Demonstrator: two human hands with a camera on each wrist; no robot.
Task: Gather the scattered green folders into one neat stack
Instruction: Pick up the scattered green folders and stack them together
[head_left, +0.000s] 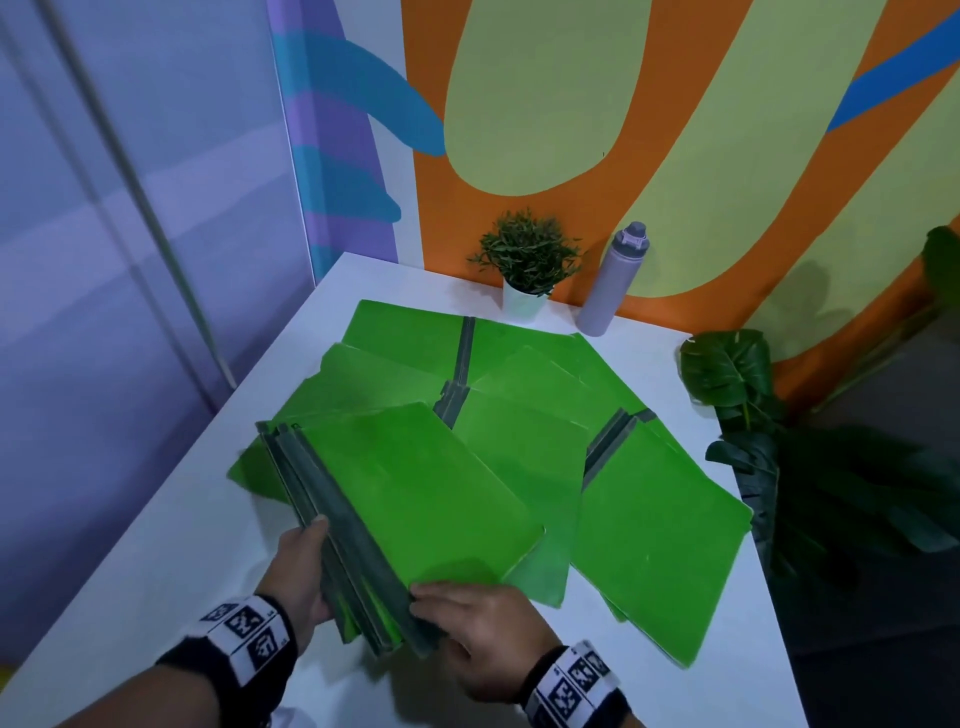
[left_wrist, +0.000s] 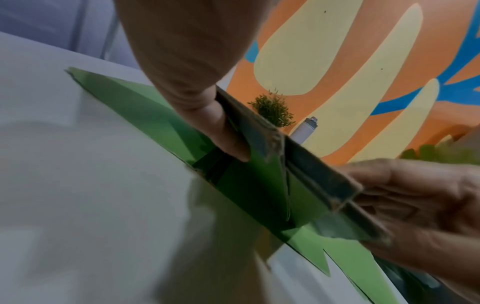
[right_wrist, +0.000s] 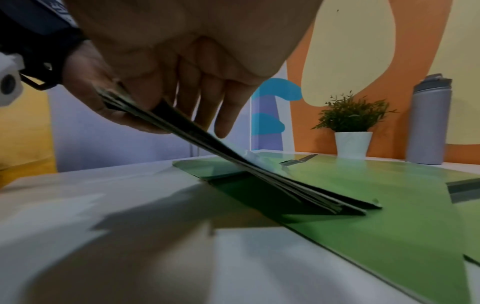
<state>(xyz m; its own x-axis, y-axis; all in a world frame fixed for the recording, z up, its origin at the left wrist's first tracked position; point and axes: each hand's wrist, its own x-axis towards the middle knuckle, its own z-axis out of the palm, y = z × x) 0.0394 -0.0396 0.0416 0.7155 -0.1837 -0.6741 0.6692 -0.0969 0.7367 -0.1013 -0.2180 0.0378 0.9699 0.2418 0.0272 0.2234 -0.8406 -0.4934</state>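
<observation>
Both hands, left (head_left: 298, 566) and right (head_left: 480, 631), grip a tilted bundle (head_left: 415, 488) of flat glossy green folders by its grey spines, above more folders (head_left: 660, 519) fanned across the smooth white worktop (head_left: 130, 597).

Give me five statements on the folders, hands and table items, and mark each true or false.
1. Both hands hold the gathered bundle. True: left hand, right hand.
2. The bundle lies flat. False: its near end is raised.
3. All folders are gathered. False: loose folders remain spread on the table.
4. A potted plant stands beside a bottle. True.
5. The bottle lies on its side. False: it stands upright.
</observation>
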